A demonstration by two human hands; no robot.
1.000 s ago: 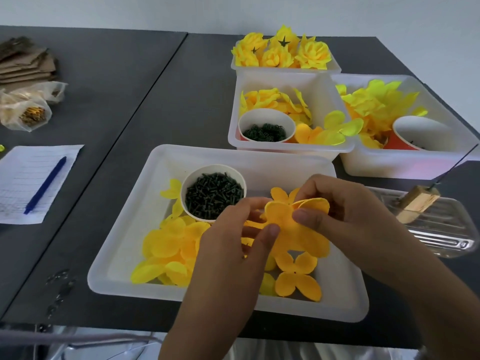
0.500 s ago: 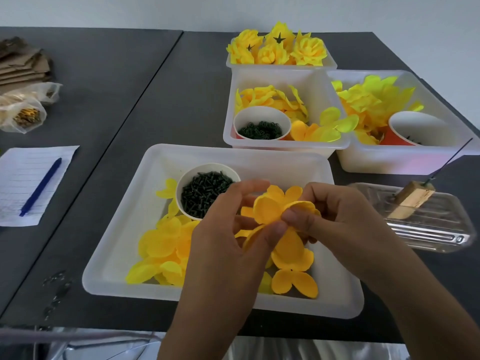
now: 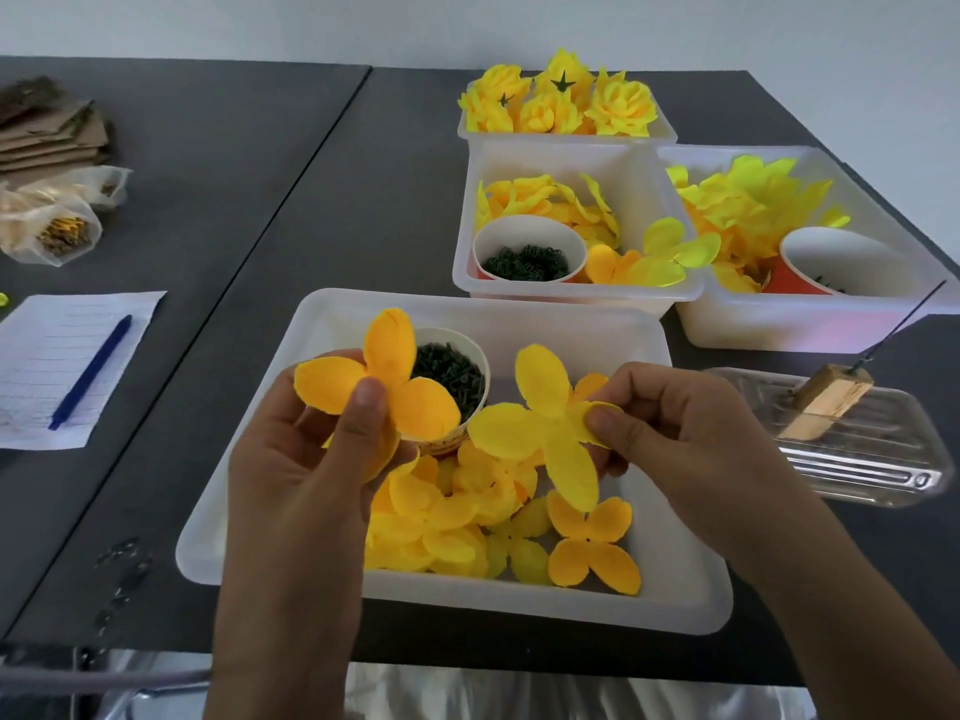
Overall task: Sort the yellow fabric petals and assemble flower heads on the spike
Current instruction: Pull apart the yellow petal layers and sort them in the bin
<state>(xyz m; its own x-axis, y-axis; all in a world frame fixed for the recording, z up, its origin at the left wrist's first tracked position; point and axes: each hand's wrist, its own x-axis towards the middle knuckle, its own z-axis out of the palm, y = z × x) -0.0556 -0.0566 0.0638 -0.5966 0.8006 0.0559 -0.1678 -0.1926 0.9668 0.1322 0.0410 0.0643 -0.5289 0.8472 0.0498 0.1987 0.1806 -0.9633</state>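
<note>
My left hand (image 3: 311,449) pinches an orange-yellow four-lobed fabric petal (image 3: 387,379) between thumb and fingers, held above the near white tray (image 3: 675,600). My right hand (image 3: 691,439) pinches a paler yellow four-lobed petal (image 3: 545,428) by one lobe, just right of the first. The two petals are apart. Loose petals (image 3: 457,517) lie heaped in the tray under them, beside a paper cup of dark green pieces (image 3: 457,374). The thin metal spike (image 3: 904,324) rises from a wooden block (image 3: 826,402) on a clear plastic lid to the right.
Three white bins stand behind: finished yellow flower heads (image 3: 561,103), petals with a cup of green rings (image 3: 524,262), and bright yellow petals with a red cup (image 3: 841,267). At the left lie lined paper with a blue pen (image 3: 91,371), plastic bags and cardboard.
The two hands held one stack of petals together; they have since pulled apart, each now holding a single petal, the left one moved left and up.
</note>
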